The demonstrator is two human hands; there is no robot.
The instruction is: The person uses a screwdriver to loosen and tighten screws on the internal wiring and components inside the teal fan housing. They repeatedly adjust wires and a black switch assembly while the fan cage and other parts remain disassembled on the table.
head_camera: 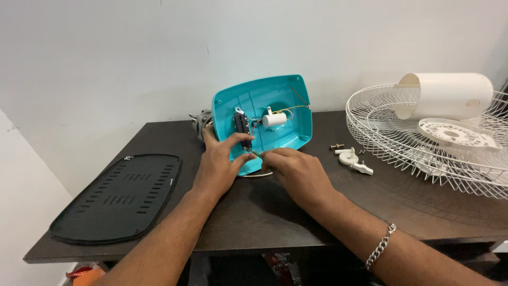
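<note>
We steady the base [275, 106] with the left hand [219, 161]; right hand [293, 169] pinches the switch [243, 130] wiring—work gently.

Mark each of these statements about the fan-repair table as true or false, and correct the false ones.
1. The turquoise housing stands tilted on the dark table, its open inside facing the camera. True.
2. The left hand rests on the black vented panel. False: it is at the black switch block inside the housing; the panel lies apart, to the left.
3. A white cylindrical part with wires sits inside the housing. True.
4. The white wire fan guard lies on the floor. False: it lies on the table, at the right.
5. The right hand holds a screwdriver. False: no tool shows; its fingers are at the housing's lower edge.
</note>
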